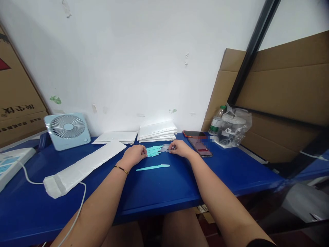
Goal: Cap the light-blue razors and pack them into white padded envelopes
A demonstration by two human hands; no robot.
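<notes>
A bunch of turquoise eyebrow razors [153, 151] with clear caps lies in the middle of the blue table [159, 192], their handles to the left and caps to the right. My left hand [133, 155] is closed at the handle ends, its thumb and fingers pressed around them. At the capped ends, my right hand [179, 148] is closed in a pinch; its fingertips partly cover the caps. One more razor [153, 167] lies alone in front of the bunch, touched by neither hand.
White padded envelopes [157, 131] are stacked by the wall, and a long white envelope [84, 168] lies left. A light blue fan [69, 130] stands behind it. Phones [202, 146], a bottle [216, 123] and a bagged container [232, 128] are right. A white cable [83, 199] crosses my left arm.
</notes>
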